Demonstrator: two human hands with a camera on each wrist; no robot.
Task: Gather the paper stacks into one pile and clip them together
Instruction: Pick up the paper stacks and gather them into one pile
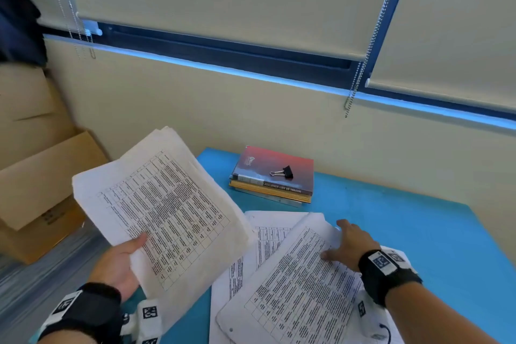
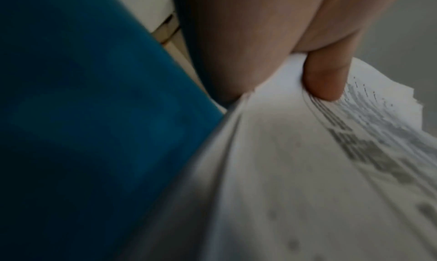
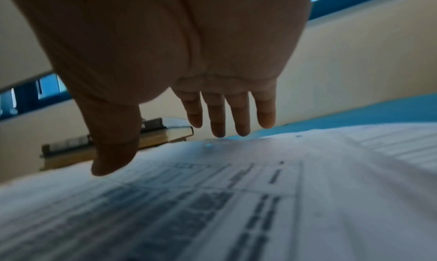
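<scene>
My left hand (image 1: 122, 262) grips a thick stack of printed papers (image 1: 167, 207) by its lower left edge and holds it tilted above the table's left side; the thumb (image 2: 324, 78) presses on the top sheet (image 2: 307, 171). A second stack of printed papers (image 1: 301, 282) lies on the blue table (image 1: 405, 220), partly over another loose stack (image 1: 265, 234). My right hand (image 1: 346, 243) is over its far right corner, fingers (image 3: 220, 115) straight and spread above the sheet (image 3: 212, 199). A black binder clip (image 1: 283, 172) lies on the books.
A pile of books (image 1: 272, 176) with a red cover on top sits at the back of the table near the wall, also seen in the right wrist view (image 3: 151, 136). Cardboard boxes (image 1: 36, 162) stand to the left. Bead chains (image 1: 363, 64) hang from the blinds.
</scene>
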